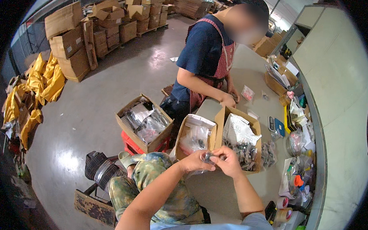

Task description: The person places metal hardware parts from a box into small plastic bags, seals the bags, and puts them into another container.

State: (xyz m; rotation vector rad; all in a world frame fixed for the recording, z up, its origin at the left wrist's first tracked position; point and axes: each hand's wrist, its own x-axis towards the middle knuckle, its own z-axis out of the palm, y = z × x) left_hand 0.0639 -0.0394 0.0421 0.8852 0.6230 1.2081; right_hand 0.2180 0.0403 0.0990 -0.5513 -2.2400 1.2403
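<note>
My left hand (197, 161) and my right hand (227, 161) meet over the near edge of two open cardboard boxes. Between their closed fingertips is a small dark piece (208, 157), seemingly in clear plastic; its kind is too small to make out. Just beyond my left hand, a cardboard box (177, 142) holds clear plastic bags. The box to its right (220, 128) contains bagged black parts (242, 153) with a crumpled white paper (241, 131) over them. More bagged black parts (268, 153) lie against that box's right side.
Across the table (256, 65) a person in a checked apron (226, 59) handles something small. A box of bags (123, 120) rests on a red stool (129, 144) at left. Tape rolls (284, 214), a blue scale (279, 127) and bagged items line the right edge.
</note>
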